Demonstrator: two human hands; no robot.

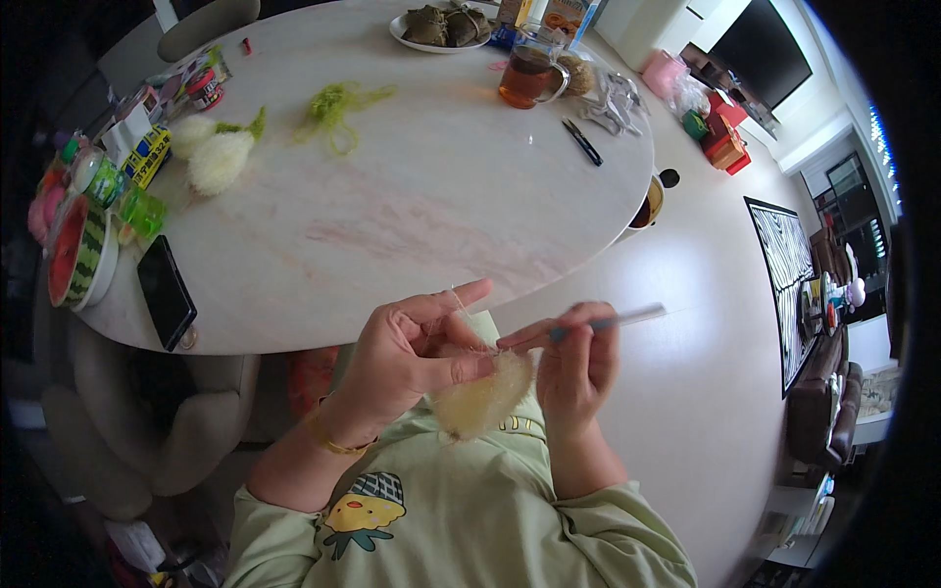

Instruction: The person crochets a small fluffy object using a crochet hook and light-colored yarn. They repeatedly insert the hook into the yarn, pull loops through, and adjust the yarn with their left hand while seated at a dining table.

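Observation:
Between my hands, in front of my shirt, is a fuzzy pale-yellow crochet piece (481, 400). My left hand (412, 353) pinches its upper edge between thumb and fingers, and a thin strand of yarn (461, 300) runs over the raised index finger. A crochet hook (625, 317) with a grey-blue grip and a pale end lies in my right hand (581, 360). The hook's tip meets the top edge of the piece, where fingers and fuzz partly hide it. The right hand is slightly blurred.
On the marble table (412, 220) lie green yarn (334, 110), fluffy cream pieces (220, 158), a black pen-like tool (583, 142) and a smartphone (167, 292). A glass mug of tea (527, 73) stands near a plate (441, 47) of leaf-wrapped food. Halved watermelon (77, 253) and bottles line the left edge.

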